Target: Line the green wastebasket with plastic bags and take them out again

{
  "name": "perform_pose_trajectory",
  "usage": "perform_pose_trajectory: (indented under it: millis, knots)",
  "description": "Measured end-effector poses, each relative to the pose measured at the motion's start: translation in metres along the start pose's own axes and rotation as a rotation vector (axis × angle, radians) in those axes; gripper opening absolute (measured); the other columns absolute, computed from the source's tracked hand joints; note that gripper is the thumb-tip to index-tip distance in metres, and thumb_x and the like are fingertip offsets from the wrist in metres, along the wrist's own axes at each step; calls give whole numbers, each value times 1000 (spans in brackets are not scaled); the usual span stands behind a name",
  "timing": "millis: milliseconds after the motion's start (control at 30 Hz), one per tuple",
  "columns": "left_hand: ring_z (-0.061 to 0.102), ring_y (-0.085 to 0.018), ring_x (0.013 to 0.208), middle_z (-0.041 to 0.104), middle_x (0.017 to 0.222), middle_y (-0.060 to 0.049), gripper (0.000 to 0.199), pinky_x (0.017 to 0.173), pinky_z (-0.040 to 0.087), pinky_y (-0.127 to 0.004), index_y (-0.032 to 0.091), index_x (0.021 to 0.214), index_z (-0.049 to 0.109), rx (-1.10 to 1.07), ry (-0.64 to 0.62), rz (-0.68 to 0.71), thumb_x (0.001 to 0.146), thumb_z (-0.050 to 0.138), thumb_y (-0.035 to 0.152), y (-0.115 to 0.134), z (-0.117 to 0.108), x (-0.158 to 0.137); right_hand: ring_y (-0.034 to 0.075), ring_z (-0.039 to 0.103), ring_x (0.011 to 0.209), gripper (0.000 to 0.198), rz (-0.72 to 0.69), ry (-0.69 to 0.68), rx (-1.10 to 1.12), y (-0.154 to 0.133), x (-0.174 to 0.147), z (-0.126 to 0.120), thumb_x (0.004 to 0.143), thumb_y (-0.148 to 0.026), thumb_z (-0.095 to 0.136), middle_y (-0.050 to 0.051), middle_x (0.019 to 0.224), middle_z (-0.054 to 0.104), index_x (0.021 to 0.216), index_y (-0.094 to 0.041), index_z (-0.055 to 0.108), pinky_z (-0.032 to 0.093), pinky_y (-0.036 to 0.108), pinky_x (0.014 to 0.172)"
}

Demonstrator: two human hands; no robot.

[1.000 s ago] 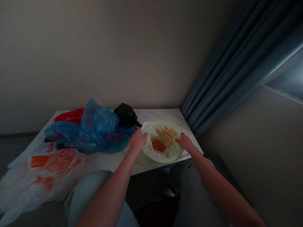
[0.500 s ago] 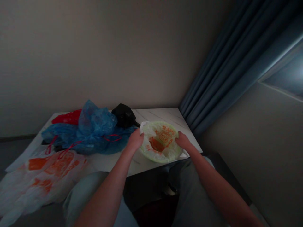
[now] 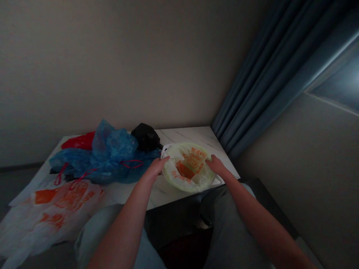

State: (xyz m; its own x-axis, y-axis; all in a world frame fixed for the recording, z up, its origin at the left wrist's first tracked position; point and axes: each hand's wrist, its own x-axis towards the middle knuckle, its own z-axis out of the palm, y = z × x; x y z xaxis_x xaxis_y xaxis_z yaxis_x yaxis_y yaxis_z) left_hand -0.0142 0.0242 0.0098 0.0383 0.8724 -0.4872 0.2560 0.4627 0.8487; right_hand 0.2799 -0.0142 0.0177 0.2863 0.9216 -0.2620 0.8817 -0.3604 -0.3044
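A round, pale green bin [image 3: 183, 186] stands near the front edge of the marble-patterned table, its mouth turned up toward me. Lining it is a white plastic bag [image 3: 200, 172] with orange print, folded over the rim. My left hand [image 3: 159, 165] grips the rim and the bag on the left side, thumb on top. On the opposite side my right hand [image 3: 215, 164] pinches the rim and bag edge. Part of the bag hangs outside the rim at both sides. The bin's lower body is hidden.
Left of the bin lie blue plastic bags [image 3: 112, 160] with red drawstrings, a red bag [image 3: 80, 141] and a black bag [image 3: 146, 136]. A white-and-orange bag [image 3: 60, 209] hangs over the front left of the table [image 3: 185, 132]. Blue curtains [image 3: 258, 82] hang at the right.
Both hands and the lined bin have shifted slightly left. My left hand's fingers reach a little lower around the rim. The bags at the left stay in place.
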Motion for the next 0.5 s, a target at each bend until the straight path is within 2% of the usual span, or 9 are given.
perform_pose_trajectory:
  millis: [67, 100, 167, 233, 267, 300, 367, 433, 500]
  knots:
    - [73, -27, 92, 73, 110, -17, 49, 73, 57, -34, 13, 118, 62, -12, -7, -42, 87, 61, 50, 1, -1, -4, 28, 67, 108, 40, 9, 14, 13, -1, -3, 0, 98, -42, 47, 18, 119, 69, 122, -11, 54, 45, 30, 79]
    - [71, -29, 99, 71, 115, -19, 55, 79, 57, -37, 12, 123, 59, 33, 64, -20, 84, 65, 51, 2, -2, -6, 29, 67, 108, 41, 12, 22, 15, -2, -4, 0, 98, -44, 48, 19, 119, 69, 122, -11, 54, 46, 30, 79]
    - [61, -34, 121, 60, 132, -22, 67, 97, 52, -44, 11, 133, 51, 223, 308, 172, 79, 71, 46, 8, -6, -14, 30, 67, 107, 45, 14, 35, 14, -5, -7, 0, 97, -48, 49, 20, 118, 69, 123, -11, 53, 46, 31, 78]
    - [46, -34, 136, 50, 143, -20, 65, 111, 39, -49, 14, 138, 48, 459, 451, 491, 81, 69, 36, 18, -8, -22, 30, 68, 106, 46, 20, 40, 5, -7, -9, 0, 97, -49, 50, 21, 117, 70, 123, -11, 53, 46, 31, 77]
    - [43, -33, 138, 50, 144, -17, 57, 115, 34, -48, 17, 137, 51, 564, 413, 651, 83, 65, 31, 23, -8, -26, 30, 68, 105, 45, 20, 39, -2, -8, -9, 0, 97, -49, 49, 21, 116, 70, 122, -11, 54, 46, 32, 77]
    - [44, -31, 137, 52, 142, -14, 47, 117, 32, -46, 20, 133, 56, 652, 303, 778, 87, 59, 27, 28, -5, -29, 30, 68, 105, 44, 20, 37, -11, -9, -9, 1, 98, -48, 49, 21, 116, 70, 120, -11, 55, 46, 32, 77]
    - [50, -27, 131, 61, 133, -11, 35, 117, 32, -41, 23, 121, 66, 786, -7, 867, 90, 49, 22, 36, 7, -31, 29, 68, 106, 38, 12, 36, -34, -10, -8, 2, 99, -43, 48, 20, 117, 70, 118, -12, 57, 47, 31, 79]
    - [54, -27, 127, 67, 125, -10, 30, 115, 33, -39, 23, 108, 72, 845, -210, 770, 89, 49, 19, 39, 26, -27, 29, 67, 108, 33, -1, 44, -56, -10, -7, 3, 99, -37, 47, 20, 117, 70, 116, -12, 59, 47, 32, 81]
    - [55, -31, 126, 70, 119, -14, 25, 115, 32, -41, 22, 97, 75, 830, -222, 617, 84, 54, 16, 38, 46, -17, 29, 67, 109, 30, -8, 50, -66, -10, -5, 4, 99, -32, 45, 20, 117, 70, 116, -12, 59, 47, 32, 83]
